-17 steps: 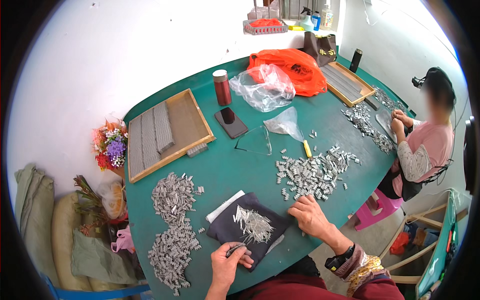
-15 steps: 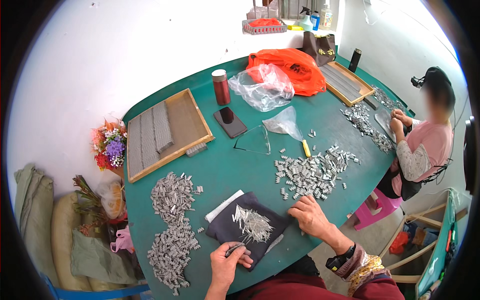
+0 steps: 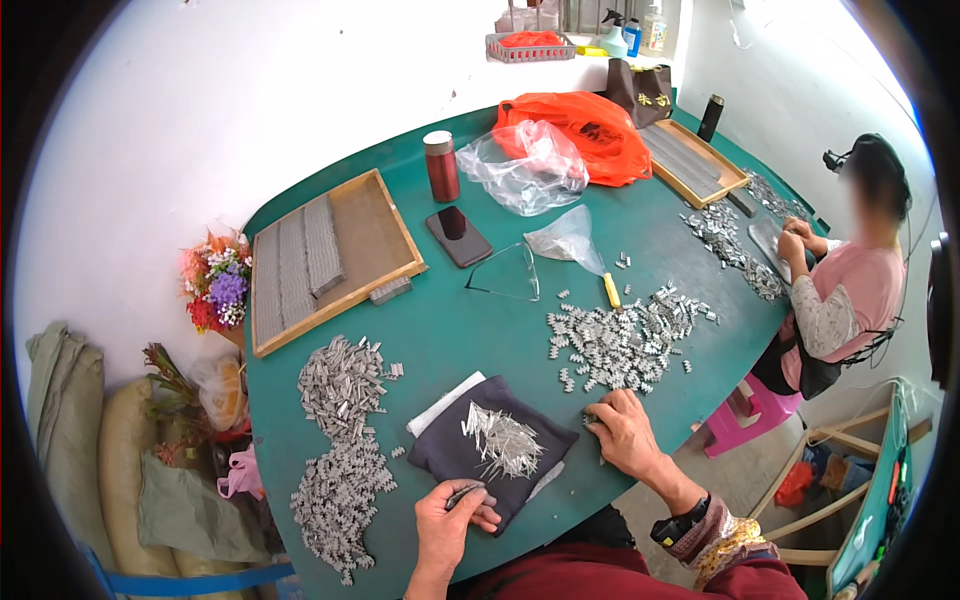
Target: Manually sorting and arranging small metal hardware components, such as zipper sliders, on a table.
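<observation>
- Strip (image 3: 462, 494), dark, sits in the left hand (image 3: 446, 518), by the cloth (image 3: 437, 452) heaped with pins (image 3: 505, 442).
- Metal pieces (image 3: 622, 345) spread beyond the right hand (image 3: 628, 436).
- I see left fingers pinching the strip; right fingertips bunched, grip unclear.

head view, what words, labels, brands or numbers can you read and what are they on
Dark brown bag: yellow characters on its front, which I won't transcribe.
Pump bottle: label too small to read.
Blue bottle: any label too small to read.
No other readable text.
</observation>
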{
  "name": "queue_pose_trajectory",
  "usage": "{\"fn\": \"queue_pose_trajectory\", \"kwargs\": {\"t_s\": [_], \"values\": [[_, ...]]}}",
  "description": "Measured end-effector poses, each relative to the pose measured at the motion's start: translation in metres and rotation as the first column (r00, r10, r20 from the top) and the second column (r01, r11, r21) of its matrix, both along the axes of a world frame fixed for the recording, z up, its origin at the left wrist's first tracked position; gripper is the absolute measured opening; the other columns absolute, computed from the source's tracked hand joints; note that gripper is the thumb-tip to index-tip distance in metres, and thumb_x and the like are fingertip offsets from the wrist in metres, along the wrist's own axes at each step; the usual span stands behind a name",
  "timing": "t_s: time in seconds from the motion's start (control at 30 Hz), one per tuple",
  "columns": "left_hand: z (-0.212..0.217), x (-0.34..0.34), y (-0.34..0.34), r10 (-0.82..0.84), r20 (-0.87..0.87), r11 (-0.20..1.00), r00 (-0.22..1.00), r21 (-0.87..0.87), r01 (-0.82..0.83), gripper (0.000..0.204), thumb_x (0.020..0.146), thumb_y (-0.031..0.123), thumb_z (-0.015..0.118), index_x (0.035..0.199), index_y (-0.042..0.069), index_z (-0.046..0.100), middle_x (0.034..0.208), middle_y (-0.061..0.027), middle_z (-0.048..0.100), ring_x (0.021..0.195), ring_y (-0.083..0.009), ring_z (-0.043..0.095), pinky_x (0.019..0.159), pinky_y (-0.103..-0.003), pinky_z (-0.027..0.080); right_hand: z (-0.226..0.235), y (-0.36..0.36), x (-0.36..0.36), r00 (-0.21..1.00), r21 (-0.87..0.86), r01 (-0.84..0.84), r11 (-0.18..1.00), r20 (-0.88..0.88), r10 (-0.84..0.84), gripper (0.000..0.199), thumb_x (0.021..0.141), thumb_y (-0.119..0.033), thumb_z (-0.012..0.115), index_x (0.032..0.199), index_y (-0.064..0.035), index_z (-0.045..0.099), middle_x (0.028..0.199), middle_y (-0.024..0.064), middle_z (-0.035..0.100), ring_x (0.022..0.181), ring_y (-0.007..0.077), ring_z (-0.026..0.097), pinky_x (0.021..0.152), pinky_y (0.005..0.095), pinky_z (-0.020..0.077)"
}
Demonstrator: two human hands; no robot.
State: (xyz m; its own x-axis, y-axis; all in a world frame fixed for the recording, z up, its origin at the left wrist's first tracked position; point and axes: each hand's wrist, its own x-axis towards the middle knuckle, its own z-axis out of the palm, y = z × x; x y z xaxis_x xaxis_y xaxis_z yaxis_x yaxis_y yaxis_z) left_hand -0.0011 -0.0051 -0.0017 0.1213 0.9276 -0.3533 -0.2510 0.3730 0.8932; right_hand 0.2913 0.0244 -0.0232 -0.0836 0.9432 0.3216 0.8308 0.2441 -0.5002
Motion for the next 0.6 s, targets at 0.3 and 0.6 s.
{"fn": "queue_pose_trajectory", "kwargs": {"t_s": [0.3,0.6], "values": [[0.0001,0.0037,0.0042,-0.031,-0.016,0.999,0.999,0.012,0.031,0.012,0.091,0.000,0.062,0.097,-0.010,0.062,0.082,-0.0202,0.069,0.061,-0.0240,0.069,0.051,-0.031,0.058,-0.0076,-0.0004,-0.0018,1.000,-0.052,0.027,0.998,0.012,-0.026,0.022,0.080,-0.006,0.068,0.099,-0.0036,0.059,0.090,0.0113,0.055,0.090,0.0317,0.053,0.081,0.0412,0.0430],[-0.0012,0.0084,0.0064,-0.105,0.092,0.993,0.990,0.053,0.101,0.012,0.089,-0.003,0.063,0.099,-0.010,0.063,0.082,-0.0203,0.069,0.062,-0.0239,0.069,0.051,-0.031,0.058,-0.0066,-0.0055,-0.0032,0.999,0.008,-0.025,1.000,-0.039,0.025,0.016,0.082,-0.004,0.067,0.097,-0.0051,0.063,0.085,0.0112,0.053,0.085,0.0320,0.053,0.078,0.0416,0.0435]]}}
